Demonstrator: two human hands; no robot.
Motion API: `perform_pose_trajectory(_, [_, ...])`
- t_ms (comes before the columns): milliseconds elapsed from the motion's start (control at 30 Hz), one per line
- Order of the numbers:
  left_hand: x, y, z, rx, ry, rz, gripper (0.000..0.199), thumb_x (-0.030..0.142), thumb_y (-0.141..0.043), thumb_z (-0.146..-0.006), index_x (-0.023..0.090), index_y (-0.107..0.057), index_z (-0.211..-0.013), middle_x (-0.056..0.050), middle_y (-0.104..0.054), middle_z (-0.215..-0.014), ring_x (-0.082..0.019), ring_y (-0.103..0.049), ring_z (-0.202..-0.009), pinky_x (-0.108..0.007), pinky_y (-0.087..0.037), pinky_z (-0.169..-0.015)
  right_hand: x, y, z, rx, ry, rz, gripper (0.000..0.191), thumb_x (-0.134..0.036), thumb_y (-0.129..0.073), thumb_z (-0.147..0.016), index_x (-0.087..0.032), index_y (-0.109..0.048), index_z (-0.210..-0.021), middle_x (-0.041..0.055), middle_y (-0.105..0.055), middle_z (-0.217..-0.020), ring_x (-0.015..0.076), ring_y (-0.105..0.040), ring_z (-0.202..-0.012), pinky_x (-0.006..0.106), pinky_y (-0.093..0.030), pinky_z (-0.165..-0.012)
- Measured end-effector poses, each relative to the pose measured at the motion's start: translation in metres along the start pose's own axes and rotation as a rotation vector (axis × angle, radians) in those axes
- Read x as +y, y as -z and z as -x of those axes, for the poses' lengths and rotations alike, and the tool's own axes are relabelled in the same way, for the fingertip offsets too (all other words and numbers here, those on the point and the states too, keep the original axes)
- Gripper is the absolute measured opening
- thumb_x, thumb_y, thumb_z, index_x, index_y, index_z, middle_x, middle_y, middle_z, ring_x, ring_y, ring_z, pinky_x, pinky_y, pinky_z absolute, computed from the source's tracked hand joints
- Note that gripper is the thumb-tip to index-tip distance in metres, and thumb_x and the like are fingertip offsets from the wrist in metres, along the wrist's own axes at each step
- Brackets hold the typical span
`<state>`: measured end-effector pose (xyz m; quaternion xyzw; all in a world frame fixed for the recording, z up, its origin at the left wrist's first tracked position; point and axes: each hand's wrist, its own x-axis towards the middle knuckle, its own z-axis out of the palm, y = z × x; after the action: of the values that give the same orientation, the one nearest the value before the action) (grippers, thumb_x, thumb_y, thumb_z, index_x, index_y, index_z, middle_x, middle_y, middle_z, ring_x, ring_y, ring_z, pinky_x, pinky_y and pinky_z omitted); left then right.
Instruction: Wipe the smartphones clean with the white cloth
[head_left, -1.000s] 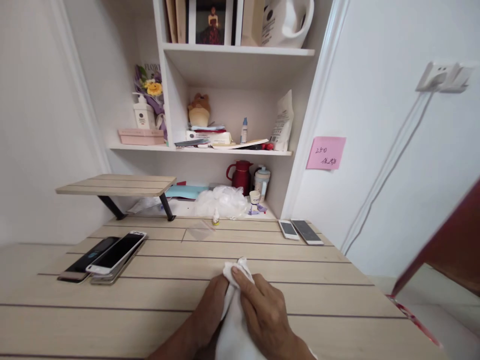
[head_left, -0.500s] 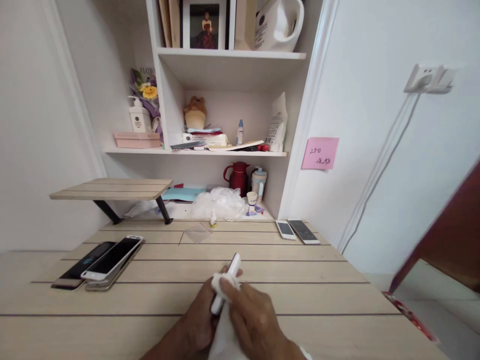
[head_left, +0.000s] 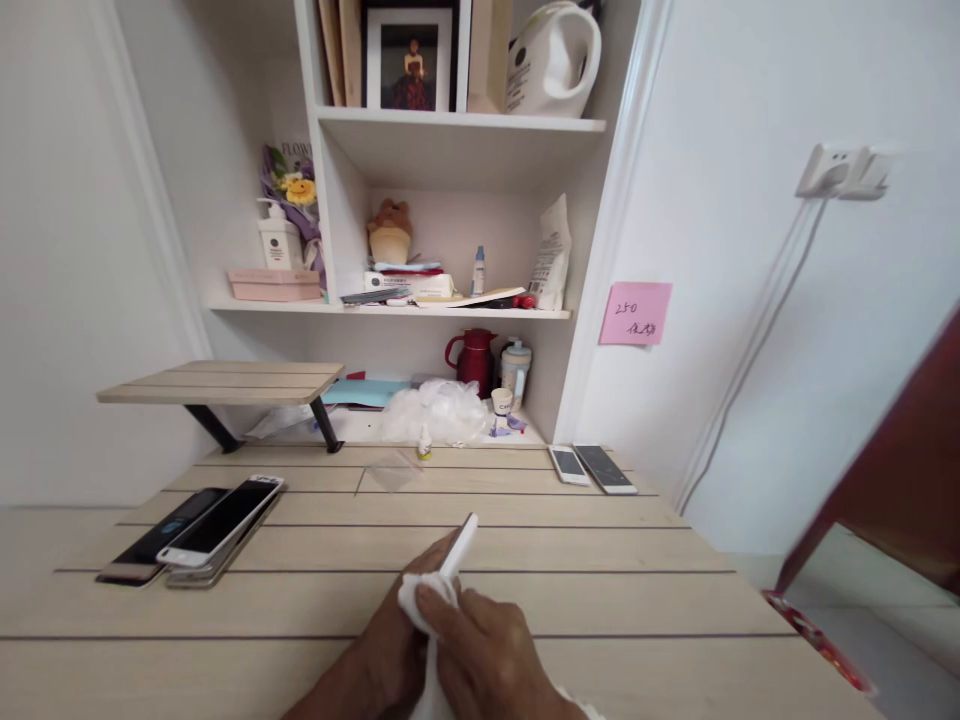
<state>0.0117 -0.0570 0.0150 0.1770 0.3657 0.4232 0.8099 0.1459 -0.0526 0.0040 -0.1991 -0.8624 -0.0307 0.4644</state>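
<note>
My left hand is closed around a white phone, which stands tilted on its edge above the table, its far end pointing forward and slightly right. A crumpled white cloth, perhaps tissue, is pinched in my right hand. The right thumb presses the cloth against the phone's near part. Loose cloth hangs down between both wrists. My fingers and the cloth cover the phone's lower half, and its screen cannot be seen.
Several phones lie stacked at the left, near a raised wooden stand. Two more phones, a small white one and a larger one, lie at the back right. A small bottle and a clear plastic sleeve are by the shelf.
The cloth and my right hand have slid down the phone toward its near end, exposing more of the far end. My left fingers no longer show beyond the phone's right side.
</note>
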Motion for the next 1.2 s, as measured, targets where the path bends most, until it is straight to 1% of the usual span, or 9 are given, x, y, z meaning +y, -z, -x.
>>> perform_pose_trajectory(233, [0.002, 0.002, 0.002, -0.007, -0.162, -0.139, 0.041, 0.054, -0.067, -0.077, 0.017, -0.055, -0.064, 0.007, -0.045, -0.047, -0.004, -0.032, -0.037, -0.017, -0.012, -0.037, 0.03, 0.007, 0.008, 0.136, -0.313, 0.071, 0.048, -0.012, -0.034, -0.096, -0.02, -0.045, -0.142, 0.0059, -0.063, -0.082, 0.0182, -0.064, -0.071, 0.03, -0.056, -0.067])
perform_pose_trajectory(367, [0.001, 0.003, -0.001, 0.031, -0.075, -0.041, 0.051, 0.057, -0.067, -0.075, 0.018, -0.045, -0.051, 0.007, -0.04, -0.041, -0.004, -0.031, -0.035, -0.018, -0.019, -0.036, 0.011, 0.002, 0.004, 0.036, -0.128, 0.022, 0.047, -0.013, -0.037, -0.095, -0.016, -0.044, -0.141, 0.0039, -0.059, -0.074, 0.0179, -0.06, -0.061, 0.028, -0.052, -0.057])
perform_pose_trajectory(467, [0.001, 0.001, 0.001, -0.022, -0.036, 0.071, 0.048, 0.055, -0.066, -0.076, 0.019, -0.046, -0.051, 0.003, -0.048, -0.044, -0.008, -0.044, -0.042, -0.02, -0.033, -0.042, -0.005, -0.003, 0.0, -0.031, 0.023, -0.04, 0.045, -0.014, -0.043, -0.092, -0.018, -0.047, -0.137, 0.0052, -0.06, -0.078, 0.0176, -0.058, -0.059, 0.027, -0.049, -0.051])
perform_pose_trajectory(700, [0.0, 0.0, 0.003, -0.001, -0.175, -0.079, 0.034, 0.047, -0.069, -0.077, 0.016, -0.059, -0.067, 0.007, -0.043, -0.045, -0.004, -0.031, -0.036, -0.018, -0.012, -0.037, 0.03, 0.003, 0.01, 0.11, -0.355, 0.039, 0.048, -0.013, -0.035, -0.096, -0.022, -0.045, -0.142, 0.0067, -0.064, -0.087, 0.0191, -0.063, -0.072, 0.031, -0.054, -0.07])
perform_pose_trajectory(800, [0.0, 0.001, 0.0, 0.045, -0.105, -0.055, 0.05, 0.057, -0.066, -0.074, 0.017, -0.049, -0.05, 0.007, -0.038, -0.038, -0.003, -0.026, -0.032, -0.018, -0.013, -0.035, 0.019, -0.001, 0.01, 0.049, -0.241, -0.006, 0.049, -0.013, -0.037, -0.095, -0.021, -0.043, -0.143, 0.0049, -0.062, -0.08, 0.0181, -0.061, -0.067, 0.029, -0.052, -0.064])
perform_pose_trajectory(867, [-0.001, 0.001, 0.0, 0.033, -0.025, -0.001, 0.057, 0.066, -0.063, -0.072, 0.018, -0.045, -0.045, 0.004, -0.042, -0.037, -0.006, -0.034, -0.032, -0.019, -0.023, -0.036, 0.006, -0.005, 0.008, -0.006, -0.102, -0.065, 0.05, -0.014, -0.04, -0.093, -0.02, -0.043, -0.143, 0.0041, -0.06, -0.076, 0.0178, -0.058, -0.062, 0.028, -0.051, -0.059])
perform_pose_trajectory(967, [-0.001, 0.0, 0.002, -0.009, 0.015, 0.029, 0.052, 0.066, -0.063, -0.071, 0.017, -0.055, -0.053, 0.001, -0.051, -0.043, -0.011, -0.046, -0.04, -0.022, -0.034, -0.041, 0.002, -0.008, 0.005, -0.008, -0.081, -0.074, 0.05, -0.014, -0.04, -0.092, -0.02, -0.045, -0.141, 0.0055, -0.061, -0.079, 0.0189, -0.06, -0.065, 0.029, -0.052, -0.059])
perform_pose_trajectory(1133, [0.003, 0.001, 0.003, 0.017, -0.186, -0.097, 0.03, 0.047, -0.069, -0.075, 0.02, -0.066, -0.086, 0.008, -0.043, -0.048, -0.005, -0.032, -0.036, -0.017, -0.012, -0.036, 0.034, -0.002, 0.012, 0.102, -0.389, 0.015, 0.048, -0.015, -0.035, -0.095, -0.023, -0.047, -0.141, 0.0052, -0.063, -0.083, 0.0185, -0.062, -0.069, 0.031, -0.054, -0.07])
perform_pose_trajectory(1200, [0.005, 0.004, 0.0, 0.027, -0.204, -0.117, 0.032, 0.047, -0.069, -0.075, 0.022, -0.066, -0.094, 0.009, -0.042, -0.049, -0.005, -0.031, -0.037, -0.017, -0.01, -0.036, 0.037, -0.003, 0.016, 0.094, -0.391, 0.001, 0.048, -0.015, -0.036, -0.096, -0.024, -0.046, -0.142, 0.0045, -0.063, -0.082, 0.0179, -0.062, -0.069, 0.03, -0.054, -0.069])
